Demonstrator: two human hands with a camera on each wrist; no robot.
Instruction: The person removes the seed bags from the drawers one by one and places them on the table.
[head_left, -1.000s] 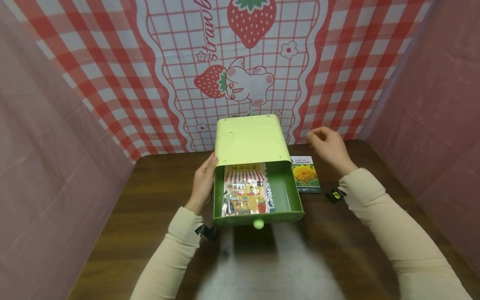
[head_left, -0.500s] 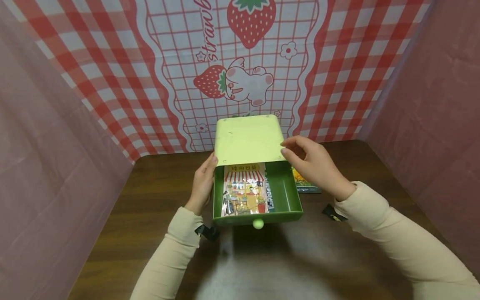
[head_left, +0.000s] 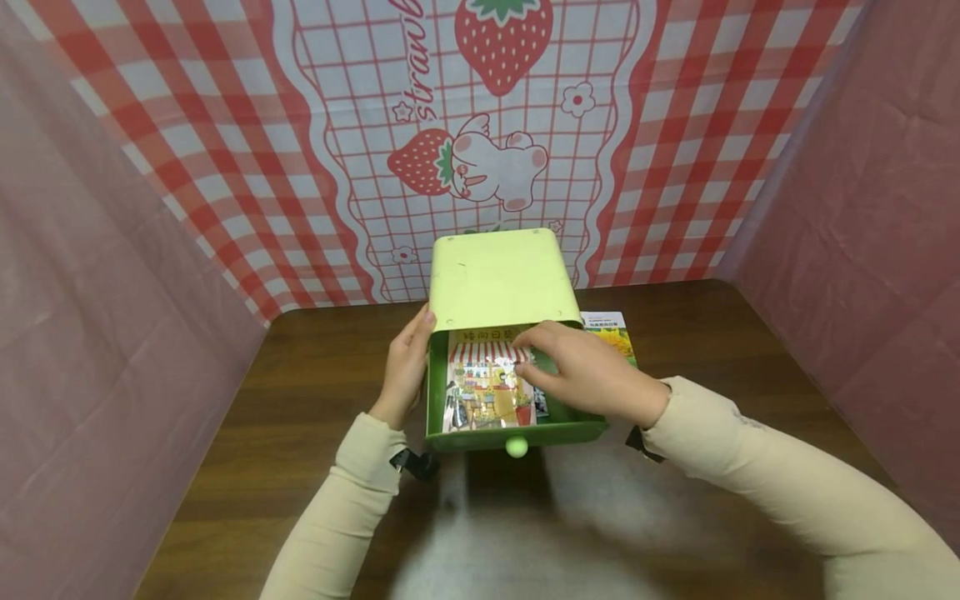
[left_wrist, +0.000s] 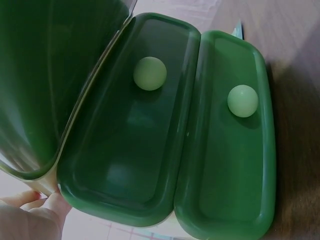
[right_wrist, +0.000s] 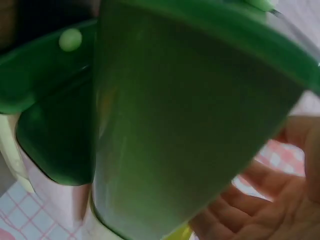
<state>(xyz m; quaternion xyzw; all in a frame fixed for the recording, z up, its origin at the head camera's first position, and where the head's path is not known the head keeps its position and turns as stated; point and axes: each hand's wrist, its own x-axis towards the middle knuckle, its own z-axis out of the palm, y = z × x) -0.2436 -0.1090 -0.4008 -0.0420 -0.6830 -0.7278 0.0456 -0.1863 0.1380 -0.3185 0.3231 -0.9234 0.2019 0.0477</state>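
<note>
A small drawer cabinet (head_left: 498,279) with a pale green top stands on the table, its top green drawer (head_left: 480,437) pulled out. Inside the drawer lies a seed packet (head_left: 487,387) with a striped awning picture, partly over another packet (head_left: 541,402). My left hand (head_left: 405,367) rests against the cabinet's left side, thumb near the front edge. My right hand (head_left: 585,367) reaches over the drawer from the right. Its fingers are slightly bent and spread, with the fingertips right over the awning packet's right edge. In the right wrist view, the drawer wall (right_wrist: 185,125) hides part of that hand.
To the right of the cabinet lies a packet with a yellow flower (head_left: 613,337), partly behind my right hand. Below the pulled-out drawer are two closed ones, a middle drawer (left_wrist: 125,130) and a lower drawer (left_wrist: 232,165), with round knobs. A checked cloth (head_left: 675,167) hangs behind.
My right hand has moved left and down, from above the flower packet, past the cabinet's right edge, to over the open drawer. My left hand and the cabinet have stayed in place.
</note>
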